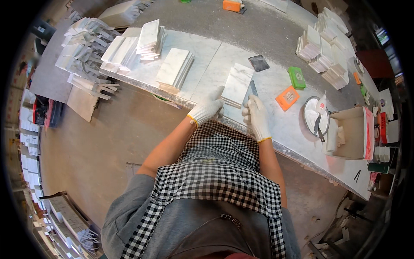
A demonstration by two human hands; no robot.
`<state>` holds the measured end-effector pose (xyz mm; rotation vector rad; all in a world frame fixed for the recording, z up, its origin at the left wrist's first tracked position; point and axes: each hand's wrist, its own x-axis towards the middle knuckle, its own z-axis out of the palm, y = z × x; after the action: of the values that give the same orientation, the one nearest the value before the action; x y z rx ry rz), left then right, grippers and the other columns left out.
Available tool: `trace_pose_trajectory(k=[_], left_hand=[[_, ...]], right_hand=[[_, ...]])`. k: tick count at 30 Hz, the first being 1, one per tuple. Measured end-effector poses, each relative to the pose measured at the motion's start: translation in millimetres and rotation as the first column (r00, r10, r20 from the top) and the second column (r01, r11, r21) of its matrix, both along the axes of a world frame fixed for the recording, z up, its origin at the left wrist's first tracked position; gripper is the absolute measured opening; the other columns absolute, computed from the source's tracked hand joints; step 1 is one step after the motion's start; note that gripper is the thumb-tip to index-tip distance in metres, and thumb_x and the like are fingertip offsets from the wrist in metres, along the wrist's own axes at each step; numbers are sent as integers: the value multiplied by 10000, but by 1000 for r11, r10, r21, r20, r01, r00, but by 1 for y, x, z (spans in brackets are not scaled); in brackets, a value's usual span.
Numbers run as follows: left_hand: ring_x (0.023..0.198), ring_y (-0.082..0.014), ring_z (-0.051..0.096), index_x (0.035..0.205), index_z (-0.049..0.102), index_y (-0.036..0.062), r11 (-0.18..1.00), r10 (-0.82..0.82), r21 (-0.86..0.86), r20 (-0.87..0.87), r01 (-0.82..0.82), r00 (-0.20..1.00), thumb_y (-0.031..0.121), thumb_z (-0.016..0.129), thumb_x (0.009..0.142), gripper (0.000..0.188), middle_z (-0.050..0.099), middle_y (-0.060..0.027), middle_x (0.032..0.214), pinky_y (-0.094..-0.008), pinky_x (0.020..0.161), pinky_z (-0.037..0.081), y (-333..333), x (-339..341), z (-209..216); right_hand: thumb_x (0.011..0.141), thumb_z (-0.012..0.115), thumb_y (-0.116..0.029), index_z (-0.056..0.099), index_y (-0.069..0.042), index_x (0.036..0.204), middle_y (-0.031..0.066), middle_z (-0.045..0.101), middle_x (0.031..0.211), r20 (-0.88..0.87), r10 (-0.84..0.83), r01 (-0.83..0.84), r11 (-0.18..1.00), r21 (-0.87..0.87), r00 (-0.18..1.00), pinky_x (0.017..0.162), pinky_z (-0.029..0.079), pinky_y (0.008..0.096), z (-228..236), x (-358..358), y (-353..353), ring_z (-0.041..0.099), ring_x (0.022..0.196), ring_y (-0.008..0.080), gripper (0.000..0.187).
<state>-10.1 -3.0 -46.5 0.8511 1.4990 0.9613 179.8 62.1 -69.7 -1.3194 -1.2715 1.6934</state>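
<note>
White marble tiles (238, 84) lie in a small pile in front of me, near the table's front edge. My left hand (209, 108), in a white knitted glove, is at the near left corner of this pile, thumb along the side and fingers curled. What its fingers grip, if anything, is hidden. At the right side of the pile, my gloved right hand (257, 115) is closed round the lower end of a thin grey-blue flat piece (252, 88). Its exact kind cannot be made out. Just beyond the pile lies a dark square pad (258, 63).
Stacks of marble tiles (174, 69) stand left, with more tile stacks (321, 56) far right. Green (296, 78) and orange (287, 98) blocks lie right, beside a metal bowl (307, 113) of white paste with a spatula (318, 125). An open cardboard box (351, 129) stands beyond it.
</note>
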Motion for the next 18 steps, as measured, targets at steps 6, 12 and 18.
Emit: trace_pose_trajectory(k=[6, 12, 18], left_hand=[[550, -95, 516, 1524, 299, 9, 999, -14, 44, 20, 13, 1000, 53, 503, 957, 605, 554, -22, 715, -255, 475, 456, -4, 8, -3], [572, -89, 526, 1447, 412, -16, 1000, -13, 6, 107, 13, 994, 117, 539, 974, 508, 578, -22, 766, -239, 499, 450, -9, 22, 14], [713, -128, 604, 1417, 455, -71, 987, 95, 103, 267, -126, 959, 231, 588, 984, 544, 657, -85, 897, -253, 596, 511, -9, 10, 0]], right_hand=[[1023, 520, -248, 576, -45, 1140, 10, 570, 791, -18, 163, -164, 982, -91, 987, 435, 379, 205, 11, 0, 6, 473, 543, 49, 241], [1013, 515, -187, 599, -25, 1118, -27, 525, 753, -185, 81, -100, 990, -98, 979, 464, 374, 192, -5, 5, 15, 445, 565, 33, 211], [1006, 530, -159, 592, 3, 1181, -39, 507, 782, -322, 60, -85, 994, -64, 945, 509, 374, 180, 9, 13, -1, 461, 621, 28, 247]])
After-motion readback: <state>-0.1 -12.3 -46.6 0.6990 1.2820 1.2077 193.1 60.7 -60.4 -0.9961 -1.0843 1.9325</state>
